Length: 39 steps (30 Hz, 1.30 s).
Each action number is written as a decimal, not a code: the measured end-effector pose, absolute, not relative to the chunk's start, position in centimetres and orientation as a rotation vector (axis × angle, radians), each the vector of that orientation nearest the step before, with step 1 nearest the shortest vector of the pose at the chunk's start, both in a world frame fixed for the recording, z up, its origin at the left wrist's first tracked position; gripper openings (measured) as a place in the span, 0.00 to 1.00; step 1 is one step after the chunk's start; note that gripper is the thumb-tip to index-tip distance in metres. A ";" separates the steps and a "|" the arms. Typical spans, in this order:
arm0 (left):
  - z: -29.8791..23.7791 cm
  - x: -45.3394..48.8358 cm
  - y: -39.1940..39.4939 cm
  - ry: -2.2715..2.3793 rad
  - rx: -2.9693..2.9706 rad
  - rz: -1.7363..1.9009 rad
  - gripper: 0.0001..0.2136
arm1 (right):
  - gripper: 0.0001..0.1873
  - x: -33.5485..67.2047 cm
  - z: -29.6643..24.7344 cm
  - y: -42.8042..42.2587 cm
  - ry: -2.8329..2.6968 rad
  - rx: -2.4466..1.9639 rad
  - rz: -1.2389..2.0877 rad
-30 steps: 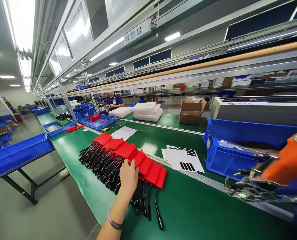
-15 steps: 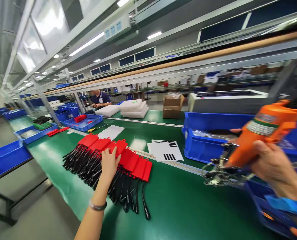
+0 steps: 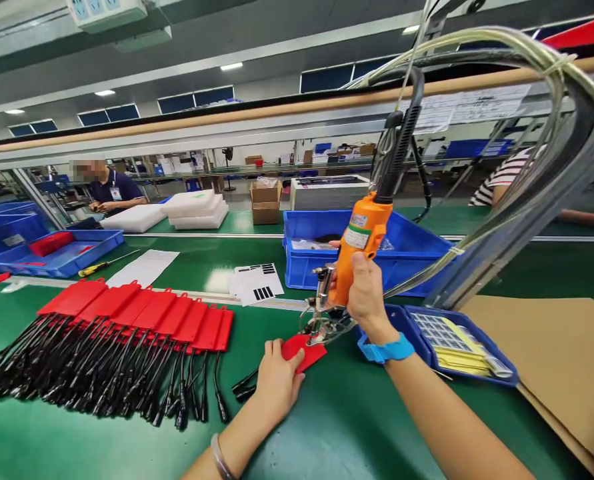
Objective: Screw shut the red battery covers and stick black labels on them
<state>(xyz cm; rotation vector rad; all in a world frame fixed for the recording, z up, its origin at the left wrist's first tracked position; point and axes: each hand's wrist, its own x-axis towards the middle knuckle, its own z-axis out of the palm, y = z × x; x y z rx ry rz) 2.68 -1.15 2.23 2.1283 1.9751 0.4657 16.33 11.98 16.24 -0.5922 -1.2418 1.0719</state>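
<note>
My left hand (image 3: 275, 380) presses down on a single red tag with a black cable (image 3: 304, 351), lying on the green belt in front of me. My right hand (image 3: 364, 293) is wrapped round an orange electric screwdriver (image 3: 359, 243) that hangs from a black cable; its metal tip (image 3: 321, 323) rests on the red tag. To the left lies a fanned row of red tags with black cables (image 3: 127, 327).
A small blue tray with labels (image 3: 451, 343) sits right of my right wrist, brown cardboard (image 3: 551, 353) beyond it. A blue bin (image 3: 377, 257), barcode sheets (image 3: 257, 283) and white foam trays (image 3: 197, 207) lie farther back. A person (image 3: 109, 190) works across the line; another arm (image 3: 551, 200) shows at right.
My left hand left the row of red tags and now holds one tag in front of me. My right hand brought the screwdriver down onto it. The view swung right.
</note>
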 end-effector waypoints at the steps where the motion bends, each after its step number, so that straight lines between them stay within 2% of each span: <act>1: 2.1 2.7 -1.2 1.988 2.112 0.474 0.23 | 0.33 16.3 16.1 11.6 -1.249 -0.592 1.064; 15: 2.0 3.0 -1.5 2.037 2.131 0.467 0.22 | 0.26 16.2 13.9 10.8 -1.273 -0.584 1.030; 27: 1.7 3.1 -1.5 2.049 2.115 0.458 0.17 | 0.27 15.8 12.5 8.3 -1.297 -0.537 0.977; 31: 1.7 2.6 -1.4 2.023 2.156 0.463 0.20 | 0.23 16.5 14.3 8.3 -1.270 -0.518 0.988; 36: 2.1 1.0 -0.8 1.885 2.252 0.412 0.21 | 0.27 17.1 19.5 9.8 -1.208 -0.462 0.877; 39: 2.4 0.4 -0.5 1.849 2.254 0.393 0.21 | 0.27 16.5 20.4 11.2 -1.218 -0.462 0.870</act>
